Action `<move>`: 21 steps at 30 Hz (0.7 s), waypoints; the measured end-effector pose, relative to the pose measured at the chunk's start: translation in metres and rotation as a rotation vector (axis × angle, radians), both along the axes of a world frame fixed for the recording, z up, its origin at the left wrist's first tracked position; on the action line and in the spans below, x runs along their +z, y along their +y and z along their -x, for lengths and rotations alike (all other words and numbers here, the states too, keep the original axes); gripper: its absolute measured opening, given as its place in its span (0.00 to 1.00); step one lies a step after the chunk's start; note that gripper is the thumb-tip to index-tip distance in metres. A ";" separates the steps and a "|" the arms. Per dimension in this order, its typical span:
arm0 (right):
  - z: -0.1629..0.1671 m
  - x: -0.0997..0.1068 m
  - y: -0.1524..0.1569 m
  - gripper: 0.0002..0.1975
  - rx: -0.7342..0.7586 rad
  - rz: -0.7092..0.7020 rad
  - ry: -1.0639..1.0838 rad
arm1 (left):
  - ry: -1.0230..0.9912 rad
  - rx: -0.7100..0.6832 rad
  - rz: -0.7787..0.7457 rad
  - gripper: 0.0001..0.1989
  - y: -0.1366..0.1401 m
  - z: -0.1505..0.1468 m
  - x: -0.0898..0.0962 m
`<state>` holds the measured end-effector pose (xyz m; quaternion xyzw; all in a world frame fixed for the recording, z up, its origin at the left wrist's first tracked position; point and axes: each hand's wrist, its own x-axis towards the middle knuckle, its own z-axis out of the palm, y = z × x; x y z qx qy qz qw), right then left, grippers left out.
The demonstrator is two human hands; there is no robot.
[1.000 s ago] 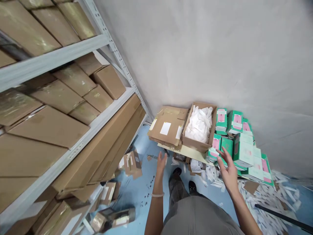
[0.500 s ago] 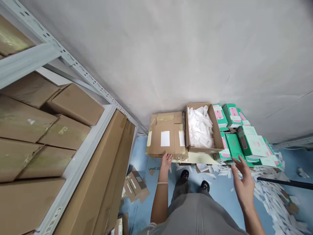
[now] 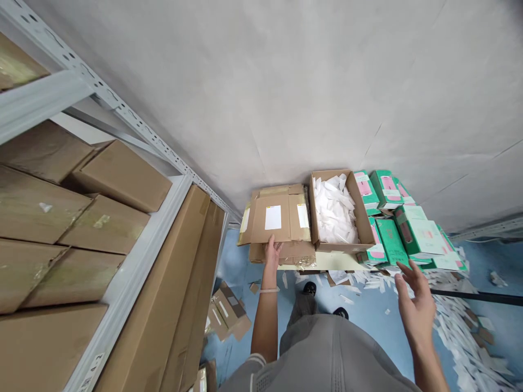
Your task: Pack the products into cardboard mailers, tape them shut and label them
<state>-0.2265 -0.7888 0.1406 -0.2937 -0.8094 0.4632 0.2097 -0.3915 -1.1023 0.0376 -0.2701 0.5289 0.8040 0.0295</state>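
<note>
My left hand (image 3: pixel 272 255) grips the front edge of a flattened cardboard box (image 3: pixel 259 218) that bears white labels. That sheet is the top one of a stack and sits askew over another flattened cardboard box (image 3: pixel 292 255). My fingers are partly hidden at the edge. Over on the right, my right hand (image 3: pixel 417 305) is in the air with its fingers apart and nothing in it. Nearest to it are several green and pink boxes (image 3: pixel 391 242). An open carton (image 3: pixel 363 223) full of crumpled white paper (image 3: pixel 335 209) stands between the stack and these boxes.
Metal shelving (image 3: pixel 159 218) loaded with taped cartons (image 3: pixel 118 174) rises on the left. Tall cardboard pieces (image 3: pixel 175 283) lean beside it. The pale table edge (image 3: pixel 341 261) shows in front. Paper scraps (image 3: pixel 461 337) and a cardboard box (image 3: pixel 229 310) lie on the blue floor.
The top flattened cardboard box has shifted back and left, with its front edge raised, uncovering the sheet below. My left hand has closed on that edge. My right hand has moved slightly right.
</note>
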 end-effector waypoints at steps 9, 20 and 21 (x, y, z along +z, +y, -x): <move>0.010 -0.006 0.012 0.32 0.055 0.025 0.052 | 0.109 0.121 0.132 0.20 0.001 -0.018 0.056; 0.031 -0.001 0.014 0.30 0.307 0.502 0.120 | 0.266 0.047 0.039 0.30 -0.021 -0.067 0.107; 0.033 0.004 0.016 0.30 0.321 0.581 0.141 | 0.250 0.028 0.029 0.30 -0.017 -0.066 0.107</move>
